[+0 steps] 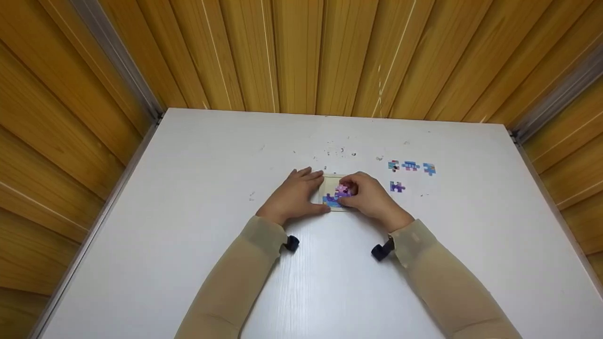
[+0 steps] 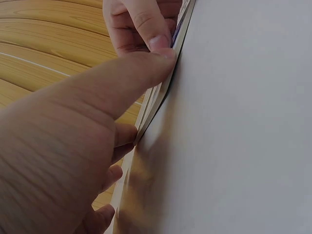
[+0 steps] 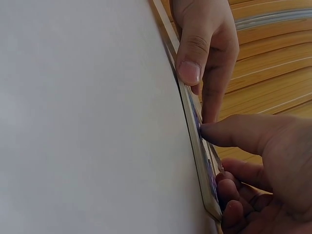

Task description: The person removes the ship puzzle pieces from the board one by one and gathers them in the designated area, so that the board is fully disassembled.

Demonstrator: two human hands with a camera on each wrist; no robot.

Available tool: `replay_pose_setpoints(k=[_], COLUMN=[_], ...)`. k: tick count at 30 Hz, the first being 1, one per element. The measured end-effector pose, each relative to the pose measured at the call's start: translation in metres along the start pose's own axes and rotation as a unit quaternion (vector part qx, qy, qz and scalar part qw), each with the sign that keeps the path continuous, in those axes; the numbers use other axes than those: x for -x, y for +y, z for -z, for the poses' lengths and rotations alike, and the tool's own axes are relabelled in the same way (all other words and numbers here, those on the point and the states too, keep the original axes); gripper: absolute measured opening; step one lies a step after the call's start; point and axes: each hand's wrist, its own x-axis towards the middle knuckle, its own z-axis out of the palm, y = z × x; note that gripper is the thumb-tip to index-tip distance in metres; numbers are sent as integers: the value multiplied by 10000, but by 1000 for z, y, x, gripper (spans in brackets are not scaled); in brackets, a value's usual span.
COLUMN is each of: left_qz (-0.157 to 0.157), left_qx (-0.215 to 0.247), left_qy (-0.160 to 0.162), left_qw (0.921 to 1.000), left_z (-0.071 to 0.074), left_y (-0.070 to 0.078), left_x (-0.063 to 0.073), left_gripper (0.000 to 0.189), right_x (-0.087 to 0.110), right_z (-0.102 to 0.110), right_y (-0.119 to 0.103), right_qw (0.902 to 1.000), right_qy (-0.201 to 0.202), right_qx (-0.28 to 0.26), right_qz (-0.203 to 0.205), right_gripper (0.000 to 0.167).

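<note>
Jigsaw tray (image 1: 330, 181), pale and small, lies flat on the white table (image 1: 188, 235), between both hands, in the head view. Blue and purple picture bits fill its near part. The left hand (image 1: 297, 195) is spread out flat at the tray's left side, with its thumb on the near edge. The right hand (image 1: 370, 195) pinches a pink jigsaw piece (image 1: 342, 188) over the tray with its thumb and bent fingers. Off to the right are three loose pieces (image 1: 411, 165) in a row, and a purple piece (image 1: 397, 187) sits below them.

The left wrist view shows the tray from its side. The left thumb rests on the rim, and the right thumb is near it.

In the right wrist view, the right thumb touches the tray, and the other fingers curl by its corner.
</note>
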Motion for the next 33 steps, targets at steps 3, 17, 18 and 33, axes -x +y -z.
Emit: replay_pose_setpoints(k=[3, 17, 18, 33], left_qz=[-1, 76, 76, 113], left_qx=[33, 79, 85, 116], left_qy=[-11, -67, -69, -58], left_qw=[10000, 9999, 9999, 9999], left_z=[-1, -3, -3, -1], left_y=[0, 0, 0, 2], left_x=[0, 0, 0, 0], left_gripper=[97, 97, 97, 96], right_x=[2, 7, 7, 14], right_z=[2, 21, 23, 88], right_y=[-1, -4, -3, 12], right_qw=[10000, 9975, 9973, 9964], right_qy=[-18, -620, -661, -715], right_qx=[12, -87, -103, 308], right_qz=[-74, -323, -304, -326], right_gripper=[53, 52, 52, 53])
